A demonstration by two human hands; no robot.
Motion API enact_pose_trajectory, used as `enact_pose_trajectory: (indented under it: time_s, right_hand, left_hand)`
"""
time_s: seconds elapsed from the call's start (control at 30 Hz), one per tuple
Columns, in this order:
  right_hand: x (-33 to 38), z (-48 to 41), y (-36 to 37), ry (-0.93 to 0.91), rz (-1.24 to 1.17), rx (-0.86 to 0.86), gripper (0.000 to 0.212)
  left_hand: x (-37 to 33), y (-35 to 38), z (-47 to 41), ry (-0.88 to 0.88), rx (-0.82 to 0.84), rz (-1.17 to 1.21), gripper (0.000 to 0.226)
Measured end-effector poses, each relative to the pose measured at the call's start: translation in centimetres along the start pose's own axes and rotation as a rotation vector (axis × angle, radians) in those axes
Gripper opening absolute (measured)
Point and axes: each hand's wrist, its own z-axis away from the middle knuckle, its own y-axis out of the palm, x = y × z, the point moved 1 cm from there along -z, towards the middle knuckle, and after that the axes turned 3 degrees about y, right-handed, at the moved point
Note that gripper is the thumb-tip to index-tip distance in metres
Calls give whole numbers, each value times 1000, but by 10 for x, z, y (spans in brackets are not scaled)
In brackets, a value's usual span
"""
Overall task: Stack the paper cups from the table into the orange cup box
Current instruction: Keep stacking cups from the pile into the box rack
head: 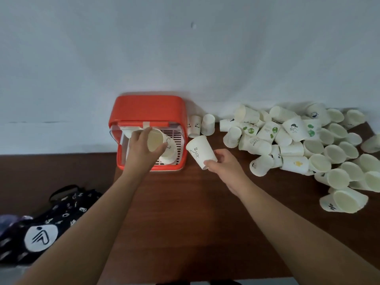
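Observation:
The orange cup box (144,109) stands against the wall with its lid raised. My left hand (141,148) grips a white paper cup (157,139) over the box's open tray, its mouth turned toward me. More cups (168,157) lie under it inside the box. Just right of the box, my right hand (223,164) holds a second cup (200,150) marked "Hi" by its base, above the table. A large heap of paper cups (298,145) covers the right part of the brown table (185,212).
Two upright upside-down cups (202,124) stand between the box and the heap, by the wall. A dark patterned bag (47,225) lies beyond the table's left edge. The pale wall (185,48) runs right behind the box.

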Motion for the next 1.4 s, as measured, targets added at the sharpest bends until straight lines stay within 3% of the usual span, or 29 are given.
enact_pose_trajectory:
  time_s: [0.2,0.37,0.5,0.6,0.73,0.8,0.9,1.07,1.2,1.4]
  right_hand:
    - [2,3,9,6,-7,-5,51]
    - [1,3,5,7,-21,-41,54]
    - [5,3,8,-13,-20,-6,66]
    - [14,1,16,-68,-27,34,70]
    - [34,1,35,-168,3,91,55]
    - [45,0,46,-217,45,123,56]
    - [56,-4,61,-271,123,145,55]
    - [79,-11,76,-312,115,81,35]
    - [85,-21,84,-339,103,82,37]
    - [71,-35,97,-352,139,76,39]
  left_hand:
    - [15,29,-17,14,142,-90,72]
    - [25,47,-21,56,289,-203,76]
    - [29,44,-16,120,230,-152,68]
    - [24,26,-10,121,100,38,43]
    - [8,1,-3,-199,313,659,53]
    - [9,-4,-3,-201,355,742,51]
    - [15,-8,-6,-169,296,761,35]
    - [27,-16,-12,-87,248,681,45]
    - [36,-16,-15,-8,254,569,57]
    - [46,-7,-18,3,255,461,49]
